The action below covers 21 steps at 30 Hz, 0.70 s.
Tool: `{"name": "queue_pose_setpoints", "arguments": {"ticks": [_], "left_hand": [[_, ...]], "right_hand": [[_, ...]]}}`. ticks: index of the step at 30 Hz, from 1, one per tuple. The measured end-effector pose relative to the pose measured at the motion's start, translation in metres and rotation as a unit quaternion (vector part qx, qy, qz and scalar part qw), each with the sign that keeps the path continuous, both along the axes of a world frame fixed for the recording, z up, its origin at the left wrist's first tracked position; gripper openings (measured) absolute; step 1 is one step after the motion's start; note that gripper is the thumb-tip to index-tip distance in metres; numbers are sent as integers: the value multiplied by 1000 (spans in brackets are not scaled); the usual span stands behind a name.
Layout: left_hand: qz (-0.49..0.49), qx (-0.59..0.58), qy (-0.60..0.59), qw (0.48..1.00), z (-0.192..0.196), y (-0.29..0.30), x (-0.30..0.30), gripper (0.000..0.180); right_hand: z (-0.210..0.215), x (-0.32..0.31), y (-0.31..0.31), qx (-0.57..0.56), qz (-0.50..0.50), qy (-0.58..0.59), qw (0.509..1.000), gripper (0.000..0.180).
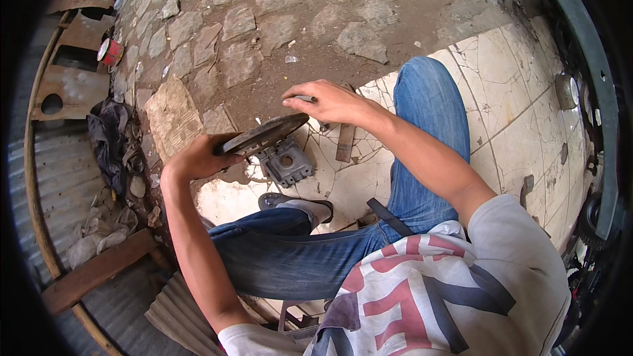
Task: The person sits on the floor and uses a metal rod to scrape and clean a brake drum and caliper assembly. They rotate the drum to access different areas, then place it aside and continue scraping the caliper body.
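Gripping the near rim of a dark round metal disc (264, 134), the person's left hand (201, 157) is curling its fingers around the edge, thumb side up, so the disc is tilting upward away from the palm toward the right hand. The right hand (326, 101) is hovering at the disc's far edge, its fingers pressed together around a small grey metal piece (304, 98) that is poking out between thumb and forefinger; whether that piece is touching the disc cannot be told. Just under the disc, a grey cast metal block (287, 161) with a square body and a round hole is sitting on the cracked white tile floor (508, 92), and the disc is hiding the block's upper part. A short wooden strip (345, 142) is lying beside it, partly covered by the right wrist. The person is sitting low, blue jeans bent at both knees, a sandalled foot (297, 205) resting near the block. The tiles are giving way to rough paving stones (264, 6) and packed dirt. At the left, corrugated sheet (59, 178), a black rag (109, 138) and a wooden plank (99, 269) are curving with the lens.
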State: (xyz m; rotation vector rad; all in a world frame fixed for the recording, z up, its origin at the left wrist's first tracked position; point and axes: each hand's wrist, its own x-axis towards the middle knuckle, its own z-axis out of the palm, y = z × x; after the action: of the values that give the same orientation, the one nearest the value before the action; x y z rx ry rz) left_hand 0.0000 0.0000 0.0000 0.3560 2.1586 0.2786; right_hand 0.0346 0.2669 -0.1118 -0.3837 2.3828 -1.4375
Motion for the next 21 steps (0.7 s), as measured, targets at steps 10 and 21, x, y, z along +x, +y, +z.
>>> {"name": "queue_pose_setpoints", "arguments": {"ticks": [10, 21], "left_hand": [[-13, 56, -6, 998, -15, -15, 1, 73], [11, 114, -23, 993, -9, -16, 2, 76]], "right_hand": [[-7, 1, 0, -19, -38, 46, 998, 37], [23, -10, 6, -279, -187, -72, 939, 66]]}}
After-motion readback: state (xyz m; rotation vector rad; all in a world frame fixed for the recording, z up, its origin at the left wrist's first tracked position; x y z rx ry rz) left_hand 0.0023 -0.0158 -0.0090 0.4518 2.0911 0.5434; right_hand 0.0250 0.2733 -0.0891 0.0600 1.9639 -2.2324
